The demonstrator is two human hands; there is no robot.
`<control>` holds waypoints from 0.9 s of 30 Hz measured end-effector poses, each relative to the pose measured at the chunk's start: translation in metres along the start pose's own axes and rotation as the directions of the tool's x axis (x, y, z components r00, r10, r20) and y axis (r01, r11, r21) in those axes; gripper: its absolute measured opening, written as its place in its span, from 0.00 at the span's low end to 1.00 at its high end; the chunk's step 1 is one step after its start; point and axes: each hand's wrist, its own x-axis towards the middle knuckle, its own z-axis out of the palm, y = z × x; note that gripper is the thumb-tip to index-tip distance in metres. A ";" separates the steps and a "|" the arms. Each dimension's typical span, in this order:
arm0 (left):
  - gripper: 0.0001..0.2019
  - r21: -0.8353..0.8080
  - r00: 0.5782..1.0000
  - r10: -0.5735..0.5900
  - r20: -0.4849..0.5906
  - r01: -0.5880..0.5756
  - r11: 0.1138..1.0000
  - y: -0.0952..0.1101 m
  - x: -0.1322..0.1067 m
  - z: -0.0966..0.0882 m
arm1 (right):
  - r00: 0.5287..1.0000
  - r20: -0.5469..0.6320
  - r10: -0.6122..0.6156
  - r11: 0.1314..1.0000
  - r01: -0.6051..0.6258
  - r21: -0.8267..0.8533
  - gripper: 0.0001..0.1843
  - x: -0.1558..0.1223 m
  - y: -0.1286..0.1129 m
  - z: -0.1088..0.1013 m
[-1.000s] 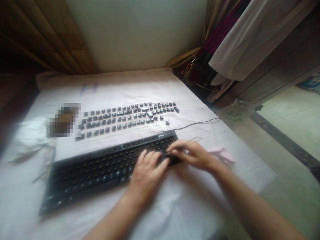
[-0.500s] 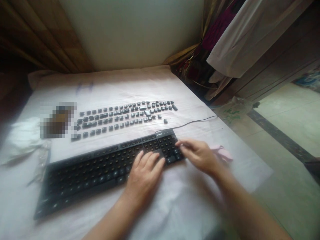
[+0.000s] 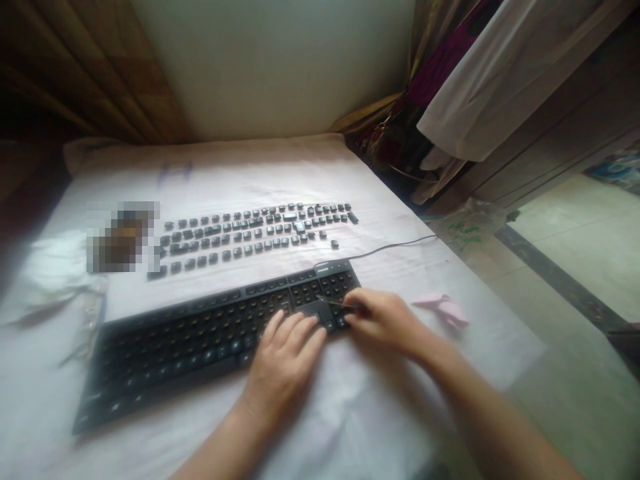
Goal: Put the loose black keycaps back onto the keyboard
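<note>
A black keyboard (image 3: 200, 337) lies slantwise on the white cloth; most of its keycaps are off, and keys remain along its near edge. My left hand (image 3: 287, 353) rests with fingers stretched out on the keyboard's right half, by the arrow-key area. Over the number pad, my right hand (image 3: 383, 320) is closed on a thin pointed tool (image 3: 335, 303) whose exact kind I cannot make out. The tool points left, its tip at the keys just beyond my left fingers. Behind the keyboard, loose black keycaps (image 3: 237, 237) lie in several rows.
A black cable (image 3: 395, 245) runs from the keyboard to the right edge of the cloth-covered surface (image 3: 260, 173). Pink cloth (image 3: 447, 310) lies right of my right hand. White crumpled material (image 3: 50, 273) and a blurred-out item (image 3: 123, 237) sit at the left.
My right hand has moved slightly left and nearer, and the tool's tip now shows over the keys close to my left fingers. My left hand stays on the keyboard. The view shifts slightly.
</note>
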 end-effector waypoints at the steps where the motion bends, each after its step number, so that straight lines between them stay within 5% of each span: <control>1: 0.14 0.000 1.000 0.001 -0.004 -0.001 1.000 0.000 0.000 0.000 | 1.000 -0.015 -0.010 1.000 0.010 0.016 0.08 0.000 -0.001 0.000; 7: 0.14 0.005 1.000 -0.007 -0.004 0.007 1.000 0.002 0.002 0.000 | 0.971 -0.204 -0.129 0.988 0.144 0.062 0.10 0.001 -0.003 0.010; 13: 0.15 0.016 1.000 0.003 0.007 -0.003 1.000 0.006 0.007 0.005 | 0.959 -0.225 -0.172 0.976 0.196 0.089 0.14 -0.001 -0.003 0.019; 19: 0.17 0.027 0.999 -0.008 0.043 0.007 1.000 0.008 0.008 0.011 | 0.928 -0.268 -0.259 0.955 0.288 0.074 0.07 -0.007 -0.001 0.021; 27: 0.18 0.043 0.998 -0.003 0.067 0.000 0.999 0.009 0.015 0.012 | 0.793 -0.456 -0.404 0.914 0.368 -0.169 0.12 -0.013 -0.002 0.035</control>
